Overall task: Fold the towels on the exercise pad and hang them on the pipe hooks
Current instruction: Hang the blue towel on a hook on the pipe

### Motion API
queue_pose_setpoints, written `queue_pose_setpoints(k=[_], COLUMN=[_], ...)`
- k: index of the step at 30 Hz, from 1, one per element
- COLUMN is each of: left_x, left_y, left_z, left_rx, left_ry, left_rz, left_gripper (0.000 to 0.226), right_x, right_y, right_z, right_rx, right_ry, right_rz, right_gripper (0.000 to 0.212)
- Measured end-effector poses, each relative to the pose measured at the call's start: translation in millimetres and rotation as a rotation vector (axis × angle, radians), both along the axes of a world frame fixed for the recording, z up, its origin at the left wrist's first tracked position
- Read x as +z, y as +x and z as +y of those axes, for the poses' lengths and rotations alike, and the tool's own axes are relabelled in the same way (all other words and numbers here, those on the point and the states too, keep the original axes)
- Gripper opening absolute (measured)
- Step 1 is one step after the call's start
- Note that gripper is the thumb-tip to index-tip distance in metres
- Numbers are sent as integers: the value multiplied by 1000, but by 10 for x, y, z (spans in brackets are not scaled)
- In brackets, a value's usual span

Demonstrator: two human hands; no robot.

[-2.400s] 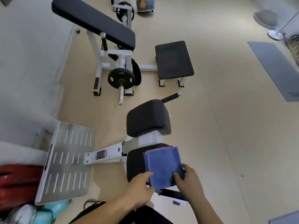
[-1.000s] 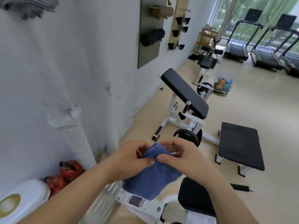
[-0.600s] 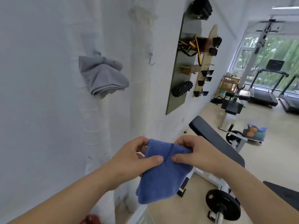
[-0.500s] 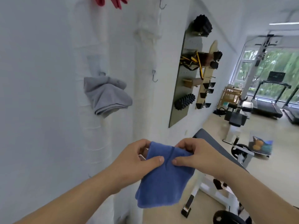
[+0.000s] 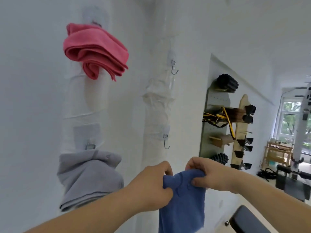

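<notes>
Pink folded towel (image 5: 96,51) and grey folded towel (image 5: 89,177) already hang; both the left hand (image 5: 151,184) and right hand (image 5: 207,174) pinch the blue terry towel (image 5: 183,199), unhung, below the bare metal hook (image 5: 166,142).

The left wrapped pipe (image 5: 84,105) carries a pink towel (image 5: 96,51) above a grey towel (image 5: 87,179).

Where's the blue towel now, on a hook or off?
Off. The blue towel hangs from the left hand and right hand, which pinch its top edge below a bare hook on the pipe.
</notes>
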State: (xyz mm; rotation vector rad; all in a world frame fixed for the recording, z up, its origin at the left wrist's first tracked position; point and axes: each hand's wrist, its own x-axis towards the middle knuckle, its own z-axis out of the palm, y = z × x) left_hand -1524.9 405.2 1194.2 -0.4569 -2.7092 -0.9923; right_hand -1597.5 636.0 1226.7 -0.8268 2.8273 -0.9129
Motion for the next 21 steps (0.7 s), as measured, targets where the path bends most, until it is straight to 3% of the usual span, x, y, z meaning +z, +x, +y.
queue_pose_setpoints(k=[9, 12, 15, 19, 21], left_x=[542, 642, 702, 721, 683], left_y=[-943, -1171, -1327, -1488, -1548], left_z=[-30, -85, -142, -190, -191], left_rx=[157, 185, 254, 245, 242], left_ry=[12, -132, -437, -448, -494], left_rz=[246, 271, 303, 292, 311], left_gripper=[12, 17, 14, 17, 19], right_x=[471, 452, 413, 330, 278], right_y=[-957, -1292, -1531, -1709, -1756], right_z=[-73, -245, -376, -424, -415], right_rx=[-57, -110, -144, -169, -177], right_ry=[-314, -399, -504, -582, -543], right_rz=[258, 309, 249, 185, 243], right_gripper=[35, 37, 39, 42, 40])
